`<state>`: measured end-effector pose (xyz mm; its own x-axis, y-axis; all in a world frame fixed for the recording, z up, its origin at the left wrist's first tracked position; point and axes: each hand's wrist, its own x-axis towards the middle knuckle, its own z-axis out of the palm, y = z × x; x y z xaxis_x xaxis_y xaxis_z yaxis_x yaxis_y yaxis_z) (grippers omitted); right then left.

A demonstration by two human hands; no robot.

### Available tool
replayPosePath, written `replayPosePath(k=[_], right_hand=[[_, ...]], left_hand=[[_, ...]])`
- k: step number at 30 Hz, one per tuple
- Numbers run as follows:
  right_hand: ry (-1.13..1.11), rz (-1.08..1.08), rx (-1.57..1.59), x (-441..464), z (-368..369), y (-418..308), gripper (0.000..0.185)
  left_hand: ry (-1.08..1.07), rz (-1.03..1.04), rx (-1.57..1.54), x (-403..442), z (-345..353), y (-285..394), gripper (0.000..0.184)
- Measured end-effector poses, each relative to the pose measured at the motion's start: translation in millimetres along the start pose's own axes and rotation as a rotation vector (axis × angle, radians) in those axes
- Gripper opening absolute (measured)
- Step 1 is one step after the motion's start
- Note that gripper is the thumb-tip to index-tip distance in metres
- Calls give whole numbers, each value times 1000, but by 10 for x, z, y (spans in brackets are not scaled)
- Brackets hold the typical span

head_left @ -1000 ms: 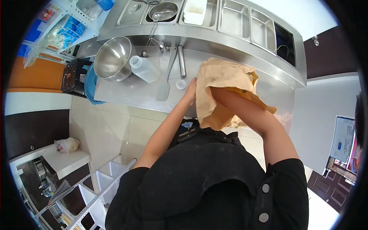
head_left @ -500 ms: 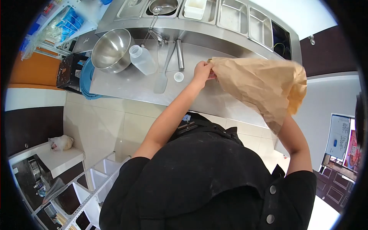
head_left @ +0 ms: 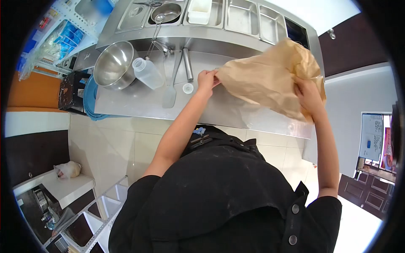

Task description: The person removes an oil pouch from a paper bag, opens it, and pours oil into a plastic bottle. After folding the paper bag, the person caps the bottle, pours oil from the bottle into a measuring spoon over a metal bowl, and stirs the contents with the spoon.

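Note:
A large brown paper bag point(head_left: 261, 82), creased and partly crumpled at its far right end, is held up above the steel counter. My left hand point(head_left: 207, 82) pinches its left corner. At the other end my right hand point(head_left: 309, 98) is closed on the paper near the crumpled part, with some fingers hidden by the folds. Left of my left hand, a small white cap point(head_left: 188, 88) lies on the counter. Beside it are a grey spatula point(head_left: 169, 98) and a metal cylinder-shaped tool point(head_left: 187, 65).
A steel mixing bowl point(head_left: 114, 67) and a leaning translucent bottle point(head_left: 147, 74) occupy the counter's point(head_left: 236, 114) left part. Along the back runs a raised row of steel pans point(head_left: 242, 19). A whisk point(head_left: 158, 47) rests below it. A blue round lid or tub point(head_left: 89, 99) stands off the left end.
My right hand has moved up and around to the bag's near face, now visible gripping the paper. The bag's right end has risen and shifted left. The camera view has shifted slightly.

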<state>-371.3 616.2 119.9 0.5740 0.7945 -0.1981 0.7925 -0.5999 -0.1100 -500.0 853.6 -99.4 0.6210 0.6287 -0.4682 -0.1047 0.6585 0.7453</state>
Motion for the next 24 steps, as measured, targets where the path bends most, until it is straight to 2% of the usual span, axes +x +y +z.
replayPosePath(k=[1, 5, 7, 8, 10, 13, 15, 17, 21, 24], right_hand=[[4, 10, -3, -42, -40, 21, 21], [397, -50, 379, -438, -227, -13, 11], [460, -45, 509, -639, -413, -69, 10], [473, -36, 505, -715, -492, -92, 10], [677, -72, 573, -842, -651, -124, 11], [792, -128, 589, -980, -937, -108, 11], [888, -221, 523, -1049, -1129, -51, 16], [990, -196, 350, -1063, -1293, 29, 22], [1028, -157, 331, -1069, -1576, 122, 27], [1101, -67, 520, -1027, -1613, -69, 28]], left_hand=[[8, -21, -34, 129, -77, -145, 11], [28, -48, -17, 360, -108, -482, 11], [53, -45, 33, 376, -102, -615, 11], [64, -41, 57, 391, -79, -681, 11], [85, -30, 101, 436, -81, -767, 12], [117, -6, 159, 588, -4, -869, 12], [147, 14, 192, 702, 92, -949, 12], [193, 27, 224, 820, 203, -1065, 12], [290, 36, 272, 1046, 267, -1179, 13], [83, -112, -47, 831, 252, -809, 19]])
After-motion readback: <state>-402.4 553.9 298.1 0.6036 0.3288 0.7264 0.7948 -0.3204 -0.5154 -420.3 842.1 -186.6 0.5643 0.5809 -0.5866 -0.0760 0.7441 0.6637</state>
